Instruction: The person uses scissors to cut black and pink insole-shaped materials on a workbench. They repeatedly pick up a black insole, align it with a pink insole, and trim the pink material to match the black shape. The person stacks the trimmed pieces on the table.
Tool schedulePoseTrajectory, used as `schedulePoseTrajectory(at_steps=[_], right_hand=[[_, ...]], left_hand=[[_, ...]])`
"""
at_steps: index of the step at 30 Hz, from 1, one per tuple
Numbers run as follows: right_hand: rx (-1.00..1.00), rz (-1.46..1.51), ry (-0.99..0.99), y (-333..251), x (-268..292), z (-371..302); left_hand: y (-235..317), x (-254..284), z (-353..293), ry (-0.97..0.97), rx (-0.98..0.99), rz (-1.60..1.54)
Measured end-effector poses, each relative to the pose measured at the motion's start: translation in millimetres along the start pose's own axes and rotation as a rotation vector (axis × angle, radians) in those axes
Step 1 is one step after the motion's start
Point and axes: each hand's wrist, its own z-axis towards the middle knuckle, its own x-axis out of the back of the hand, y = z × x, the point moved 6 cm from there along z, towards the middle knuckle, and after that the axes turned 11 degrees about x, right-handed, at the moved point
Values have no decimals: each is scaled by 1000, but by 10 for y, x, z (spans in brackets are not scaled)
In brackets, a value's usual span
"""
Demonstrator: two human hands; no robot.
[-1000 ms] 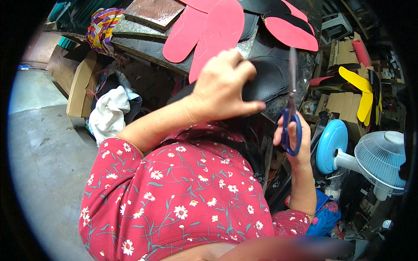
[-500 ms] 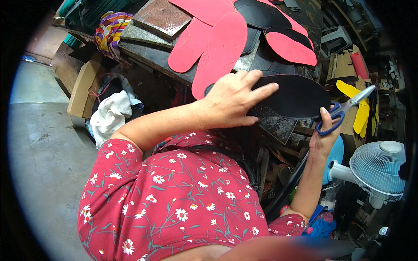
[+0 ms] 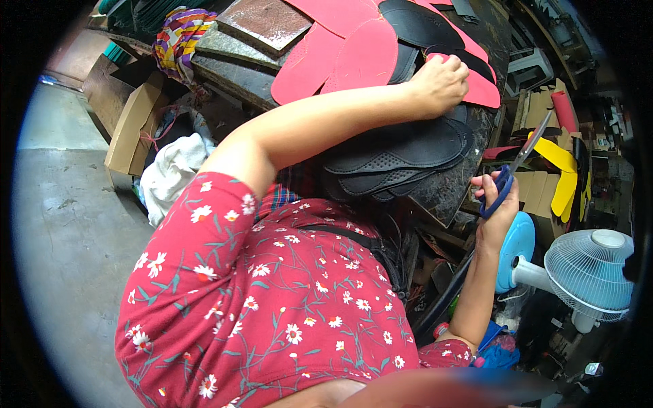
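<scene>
My left hand [image 3: 443,87] reaches across the bench with its fingers curled, closed on the left tip of a pink insole with a black piece over part of it [image 3: 481,90]. In my right hand [image 3: 498,202] are scissors with dark blue handles [image 3: 502,190], held upright off the bench's right side, blades pointing up. Below my left forearm lies a stack of black insoles [image 3: 401,153] with rows of small punched holes. More pink insoles [image 3: 364,54] overlap behind the forearm, and another black insole [image 3: 418,24] rests among them.
Metal-like slabs [image 3: 265,24] and a striped colourful cloth [image 3: 178,42] are at the back left. A cardboard box [image 3: 136,126] and white cloth [image 3: 173,173] stand lower left. On the right are yellow cut pieces [image 3: 561,177], a red roll [image 3: 563,111] and a fan [image 3: 588,268].
My left hand has let go of the black insole, which lies on the stack, and moved right and away to the pink one. My right hand has lowered slightly, the scissors turned more upright.
</scene>
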Motion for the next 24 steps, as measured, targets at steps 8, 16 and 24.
schedulePoseTrajectory(at_steps=[8,16,24], right_hand=[[72,39,-49,-317,-90,-190],[-105,203,-434,-176,-449,-111],[-467,353,-807,120,-1005,39]], left_hand=[[-478,70,461,196,183,-67],[-1244,443,-132,138,755,-1008],[-1051,459,-848,106,916,-1524]])
